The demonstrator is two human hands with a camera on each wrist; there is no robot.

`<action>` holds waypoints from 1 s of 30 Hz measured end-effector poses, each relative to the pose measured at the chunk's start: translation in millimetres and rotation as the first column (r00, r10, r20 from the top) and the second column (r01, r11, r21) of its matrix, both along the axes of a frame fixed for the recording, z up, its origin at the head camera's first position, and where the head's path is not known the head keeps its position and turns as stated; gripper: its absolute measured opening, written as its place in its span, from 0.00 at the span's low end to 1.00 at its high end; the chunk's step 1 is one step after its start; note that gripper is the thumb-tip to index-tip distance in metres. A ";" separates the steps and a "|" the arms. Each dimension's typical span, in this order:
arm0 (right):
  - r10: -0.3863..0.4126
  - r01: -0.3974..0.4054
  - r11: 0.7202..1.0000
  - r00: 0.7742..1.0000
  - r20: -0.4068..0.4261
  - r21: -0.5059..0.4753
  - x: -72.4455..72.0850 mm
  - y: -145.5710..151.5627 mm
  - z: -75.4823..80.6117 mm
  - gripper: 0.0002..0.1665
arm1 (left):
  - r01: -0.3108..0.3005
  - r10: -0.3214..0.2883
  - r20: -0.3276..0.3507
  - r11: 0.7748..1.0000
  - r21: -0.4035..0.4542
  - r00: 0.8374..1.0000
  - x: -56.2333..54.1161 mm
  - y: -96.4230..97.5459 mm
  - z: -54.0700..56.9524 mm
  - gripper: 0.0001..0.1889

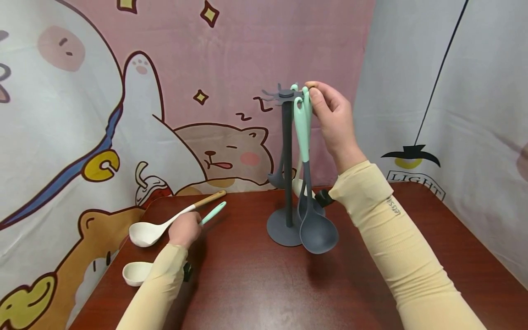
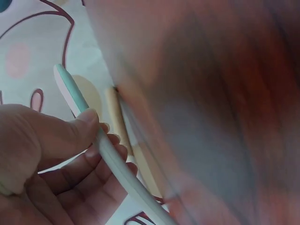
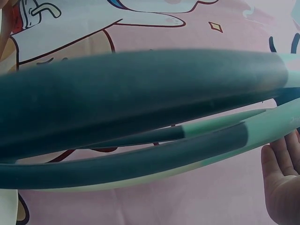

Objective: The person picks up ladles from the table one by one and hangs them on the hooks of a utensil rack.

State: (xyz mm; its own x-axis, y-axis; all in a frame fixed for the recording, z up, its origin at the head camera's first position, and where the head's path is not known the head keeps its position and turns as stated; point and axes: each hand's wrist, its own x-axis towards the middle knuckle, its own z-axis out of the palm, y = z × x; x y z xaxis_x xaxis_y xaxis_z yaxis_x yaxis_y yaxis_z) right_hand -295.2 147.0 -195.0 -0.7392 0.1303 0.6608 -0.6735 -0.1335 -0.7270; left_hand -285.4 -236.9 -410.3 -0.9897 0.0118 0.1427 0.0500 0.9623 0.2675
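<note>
My left hand point(image 1: 184, 230) pinches a white spoon point(image 1: 137, 274) by its mint-green handle point(image 2: 75, 91), thumb on one side and fingertips on the other. The sleeve hides part of the spoon. My right hand point(image 1: 333, 112) is raised at the top of a dark grey utensil stand point(image 1: 287, 183), its thumb and index finger pinching a mint-green handle end point(image 1: 306, 92) beside the hooks. In front of that handle hangs a grey ladle point(image 1: 318, 233) with its own mint-green handle point(image 1: 302, 133). The right wrist view shows the handles close together, the right hand point(image 3: 287, 183) behind them.
A white ladle with a wooden handle point(image 1: 208, 199) lies at the table's back left. Another grey ladle point(image 1: 277, 178) and a white utensil point(image 1: 300, 187) hang behind the stand's post. The brown table point(image 1: 243, 284) meets a patterned cloth backdrop point(image 1: 231, 59).
</note>
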 end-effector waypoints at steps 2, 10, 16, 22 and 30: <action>-0.003 0.003 1.000 1.000 0.000 0.003 0.4 -0.2 0.2 0.20 | 0.008 -0.008 0.001 1.000 0.006 1.000 0.7 5.1 3.1 0.03; -0.012 0.012 1.000 1.000 0.005 0.011 1.8 -0.4 0.3 0.18 | 0.076 -0.074 -0.057 0.997 0.034 0.996 3.9 19.4 9.2 0.03; -0.011 0.011 1.000 1.000 0.010 0.004 2.1 -0.8 0.2 0.19 | 0.112 -0.104 -0.119 0.991 0.068 0.988 6.3 29.3 14.7 0.03; -0.019 0.018 1.000 1.000 0.014 0.005 2.0 -1.1 0.0 0.17 | 0.134 -0.113 -0.168 0.985 0.114 0.979 5.2 37.5 20.4 0.03; -0.019 0.019 1.000 1.000 0.015 0.008 3.4 -1.5 0.3 0.19 | 0.173 -0.120 -0.249 0.963 0.206 0.961 4.4 43.4 30.7 0.03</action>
